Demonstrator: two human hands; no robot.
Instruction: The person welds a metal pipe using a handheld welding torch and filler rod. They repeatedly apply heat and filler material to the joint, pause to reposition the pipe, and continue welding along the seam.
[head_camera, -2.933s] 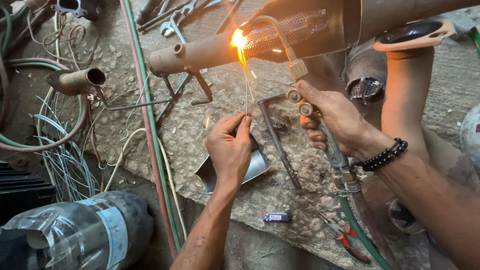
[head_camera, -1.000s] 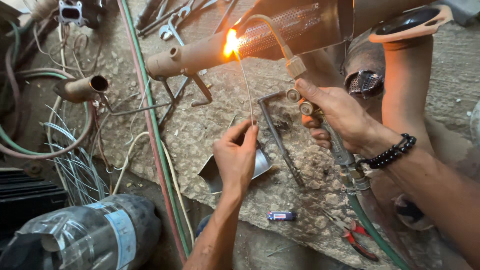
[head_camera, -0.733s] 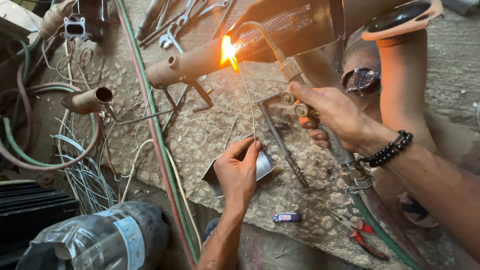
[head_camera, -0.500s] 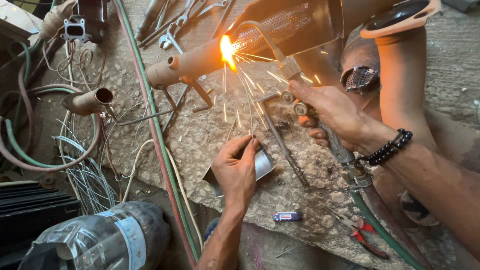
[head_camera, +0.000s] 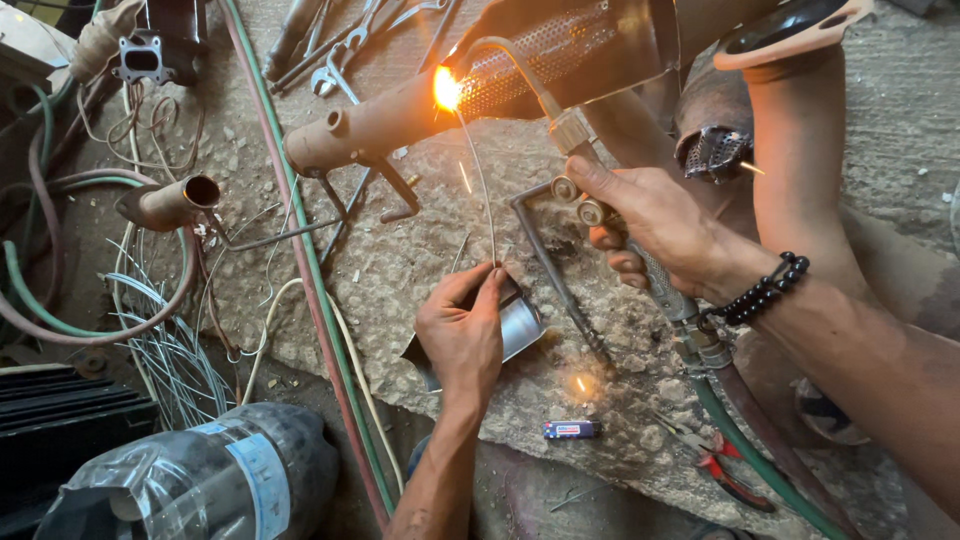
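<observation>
Brazing the rusty pipe (head_camera: 375, 125) goes well only if flame and rod (head_camera: 482, 185) meet at one spot. At 12 o'clock the flame (head_camera: 446, 88) glows where the pipe joins the perforated muffler (head_camera: 560, 50). The right hand (head_camera: 650, 220) at 2 o'clock is closed around the torch (head_camera: 600, 215), its curved nozzle arching to the joint. The left hand (head_camera: 462, 335) at 6 o'clock pinches the rod's lower end between thumb and fingertips, above a small tin (head_camera: 518, 325) on the stone slab (head_camera: 400, 260). I judge it best to keep the rod tip in the glow, feed slowly, and hold the torch steady. Sparks land at 5 o'clock beside a lighter (head_camera: 570, 430), so hoses (head_camera: 310, 260) deserve watching.
</observation>
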